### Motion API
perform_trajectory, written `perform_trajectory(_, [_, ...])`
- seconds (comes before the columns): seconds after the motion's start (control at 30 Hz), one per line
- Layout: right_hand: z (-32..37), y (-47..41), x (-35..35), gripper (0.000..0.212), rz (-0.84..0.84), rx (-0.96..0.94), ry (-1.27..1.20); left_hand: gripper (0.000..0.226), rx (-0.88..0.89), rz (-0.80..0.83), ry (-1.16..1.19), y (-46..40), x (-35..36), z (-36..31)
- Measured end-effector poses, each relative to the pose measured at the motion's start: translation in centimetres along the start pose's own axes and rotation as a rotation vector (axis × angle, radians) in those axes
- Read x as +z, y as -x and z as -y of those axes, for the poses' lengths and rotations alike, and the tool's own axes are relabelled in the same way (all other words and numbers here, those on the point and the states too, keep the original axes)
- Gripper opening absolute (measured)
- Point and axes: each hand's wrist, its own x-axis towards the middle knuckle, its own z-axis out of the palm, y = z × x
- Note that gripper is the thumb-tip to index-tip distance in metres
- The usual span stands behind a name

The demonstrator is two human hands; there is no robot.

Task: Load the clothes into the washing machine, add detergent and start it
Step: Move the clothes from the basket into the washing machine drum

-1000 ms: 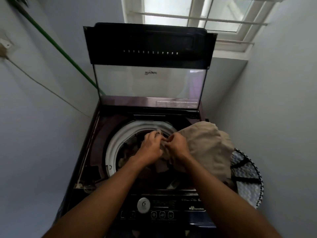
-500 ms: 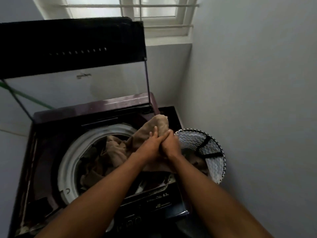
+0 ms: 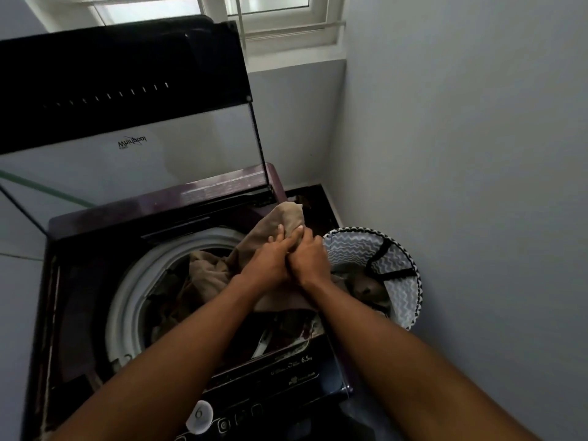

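A top-loading washing machine (image 3: 79,281) was seen from above, with its lid (image 3: 127,90) raised upright at the back. The upper part of the lid was dark and the lower part was clear, with a brand name printed on it. The drum opening (image 3: 127,300), edged by a pale ring, was already partly filled with brownish clothes (image 3: 203,275).

Both hands were held together over the right rear corner of the machine. The left hand (image 3: 270,259) was laid on a beige garment (image 3: 280,218), with its fingers mostly straight and pressed against the cloth. The right hand (image 3: 310,256) was placed just beside it, touching it, and its fingers were curled round the same garment. The garment was bunched above the knuckles, while its other end was trailing down to the left into the drum. A further fold of it was seen under the wrists, over the right edge of the machine.

A laundry basket (image 3: 410,300) with a grey wavy pattern and black straps was standing just beside the machine on the right, against the wall (image 3: 461,186). Some cloth was visible inside it, but it could not be identified clearly.

The control panel (image 3: 254,405) was at the front edge, with a row of buttons and a round white sticker. A window (image 3: 270,14) was above the lid.
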Motion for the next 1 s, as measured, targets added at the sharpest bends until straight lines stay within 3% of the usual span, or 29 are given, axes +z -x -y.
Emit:
perform_trajectory(0.2, [-0.2,0.8,0.8,0.068,-0.214,-0.171,0.193,0.095,-0.001,-0.107,0.137,1.8,0.7,0.3])
perform_trajectory(0.33, [0.5,1.4,1.4,0.027,-0.354,-0.328,0.39,0.083,0.028,-0.27,0.283,4.7,1.8,0.6])
perform_trajectory(0.4, [1.5,1.8,1.6,0.02,-0.328,-0.434,0.376,0.078,-0.016,-0.355,0.296,6.0,2.2,1.1])
perform_trajectory(0.6, [7.7,4.5,4.8,0.032,0.029,-0.453,-0.08,0.056,-0.215,-0.715,0.112,9.6,-0.4,5.1])
perform_trajectory(0.73, [9.2,6.9,9.8,0.064,0.238,-0.441,-0.186,0.054,-0.315,-0.724,-0.088,12.8,-0.4,10.0])
perform_trajectory(0.83, [8.5,7.8,14.2,0.065,0.488,-0.467,-0.148,0.056,-0.354,-0.541,-0.127,15.2,0.5,13.5])
perform_trajectory(0.9, [7.0,7.3,18.0,0.069,0.695,-0.537,0.137,0.048,-0.401,-0.318,-0.122,16.6,0.9,15.3])
perform_trajectory(1.0, [3.2,5.6,23.0,0.103,0.936,-0.509,0.614,0.042,-0.482,-0.13,-0.007,18.4,1.5,16.6])
